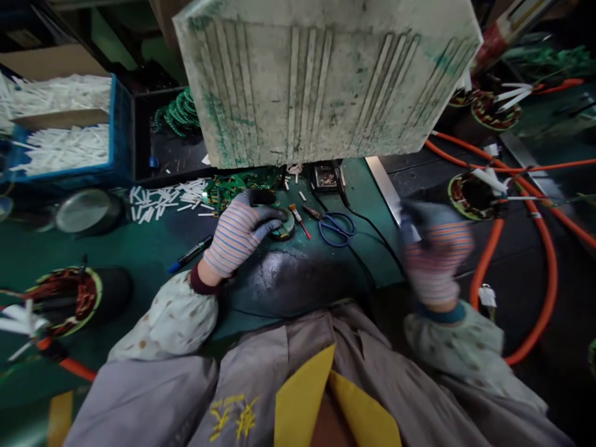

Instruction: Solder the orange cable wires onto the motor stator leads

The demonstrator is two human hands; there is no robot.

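Note:
My left hand [241, 231], in a striped glove with dark fingertips, is at the middle of the bench. Its thumb and fingers close on the edge of a small round dark piece with a greenish top [283, 231], perhaps a tin. My right hand [435, 251] is off to the right over the bench edge, smeared by motion. Something pale shows near its fingers, too blurred to name. Between the hands lie blue-handled scissors [336, 230] and a small red-handled brush [300, 220]. A marker pen [190, 254] lies left of my left wrist.
A large pale box-like cover [326, 87] hangs low ahead. White sleeves [156, 202] and green circuit boards [233, 189] lie beneath. A blue bin [114, 130] stands at left. Wound motor cores [100, 298] with orange cables [549, 273] sit on both sides. A soldering-type stand [326, 178] is behind.

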